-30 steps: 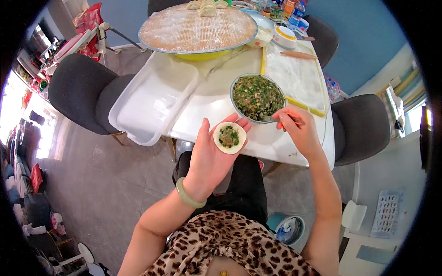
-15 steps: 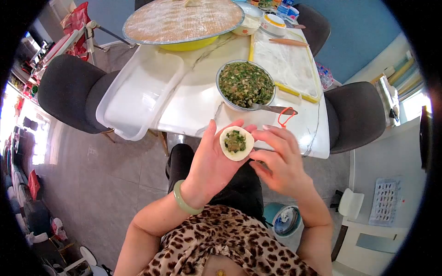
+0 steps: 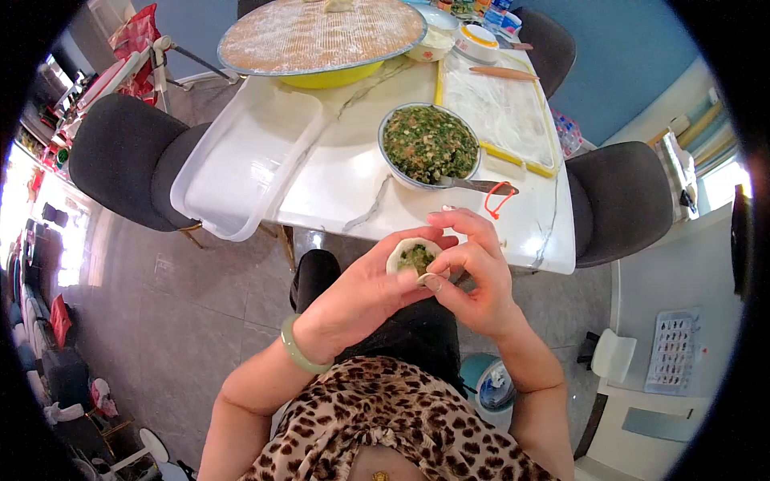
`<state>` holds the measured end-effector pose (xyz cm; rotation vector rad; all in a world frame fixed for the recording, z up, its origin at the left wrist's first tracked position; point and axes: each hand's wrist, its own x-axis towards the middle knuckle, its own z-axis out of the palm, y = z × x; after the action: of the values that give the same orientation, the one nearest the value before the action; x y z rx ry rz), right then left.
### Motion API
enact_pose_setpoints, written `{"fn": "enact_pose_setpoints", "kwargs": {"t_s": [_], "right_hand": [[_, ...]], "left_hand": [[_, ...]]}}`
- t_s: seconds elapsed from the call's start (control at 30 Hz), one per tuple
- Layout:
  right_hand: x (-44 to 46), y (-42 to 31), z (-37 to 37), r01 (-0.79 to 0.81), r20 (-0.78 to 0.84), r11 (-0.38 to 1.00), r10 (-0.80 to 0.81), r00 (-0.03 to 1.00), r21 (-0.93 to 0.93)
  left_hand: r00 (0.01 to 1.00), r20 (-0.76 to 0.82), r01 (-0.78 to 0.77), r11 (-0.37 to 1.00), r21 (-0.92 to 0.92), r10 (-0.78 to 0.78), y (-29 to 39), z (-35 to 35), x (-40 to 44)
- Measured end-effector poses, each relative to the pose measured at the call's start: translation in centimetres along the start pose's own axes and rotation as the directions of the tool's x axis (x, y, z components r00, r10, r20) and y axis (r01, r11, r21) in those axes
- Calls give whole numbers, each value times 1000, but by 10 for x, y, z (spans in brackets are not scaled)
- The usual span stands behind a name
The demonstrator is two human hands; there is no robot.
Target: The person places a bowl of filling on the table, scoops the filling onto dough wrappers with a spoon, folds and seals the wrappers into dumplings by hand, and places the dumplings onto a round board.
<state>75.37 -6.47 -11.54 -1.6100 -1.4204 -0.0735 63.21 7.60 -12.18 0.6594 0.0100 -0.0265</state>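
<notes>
A round dumpling wrapper (image 3: 394, 263) with green filling (image 3: 416, 257) in its middle is cupped between my hands, its rim curling upward. My left hand (image 3: 381, 276) wraps it from the left and below, with the thumb over the near edge. At its right edge, my right hand (image 3: 479, 276) pinches the dough between thumb and index finger. Beyond my hands stands a bowl of chopped green filling (image 3: 429, 143), with a knife-like spreader (image 3: 480, 186) carrying a red cord leaning out over its rim.
A translucent plastic tub (image 3: 233, 180) sits at the table's left. At the back, a floured round tray (image 3: 321, 36) rests over a yellow basin (image 3: 333, 77). On the right are a floured board (image 3: 501, 104) and a rolling pin (image 3: 504, 73). Grey chairs (image 3: 622, 204) flank the table.
The wrapper lay flat on my open left palm; now its rim is curled up. My left fingers and thumb have closed round it, and my right fingers have come onto its edge.
</notes>
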Motion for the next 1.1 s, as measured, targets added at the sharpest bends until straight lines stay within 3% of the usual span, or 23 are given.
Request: {"fn": "enact_pose_setpoints", "kwargs": {"t_s": [0.03, 0.1, 0.3, 0.53, 0.6, 0.73, 0.8, 0.93, 1.03, 1.1], "right_hand": [[0, -2, 0, -3, 2, 1000, 3, 1000, 0], [1, -6, 0, -38, -2, 999, 38, 999, 21], [6, -8, 3, 13, -20, 1000, -13, 1000, 10], [6, -10, 6, -77, -27, 983, 83, 996, 168], [7, -7, 2, -83, 48, 973, 74, 996, 218], [14, -5, -3, -33, 93, 979, 15, 996, 199], [17, -8, -5, -39, 109, 984, 20, 994, 174], [17, -5, -4, 3, 72, 983, -16, 997, 184], [18, -5, -5, 60, 57, 990, -67, 996, 130], [15, -3, -4, 150, -12, 988, -150, 989, 32]], "left_hand": [[1000, -1, 1, 1000, -3, -1, 1, -3, -2], [997, 73, -18, 962, 274, -2, 3, -6, -5], [995, 6, -85, 820, 565, 99, 3, -3, -8], [992, 22, -114, 822, 559, 123, 5, -1, -10], [972, 165, -236, 736, 635, 170, 3, -12, -7], [964, 119, -262, 766, 588, 238, 4, -7, -6], [976, 138, -217, 791, 572, 167, 7, -7, -6], [960, 184, -281, 732, 621, 212, 7, -9, -4], [964, 169, -263, 819, 510, 204, 4, -8, -2], [963, 174, -249, 927, 281, 206, 0, -5, 1]]}}
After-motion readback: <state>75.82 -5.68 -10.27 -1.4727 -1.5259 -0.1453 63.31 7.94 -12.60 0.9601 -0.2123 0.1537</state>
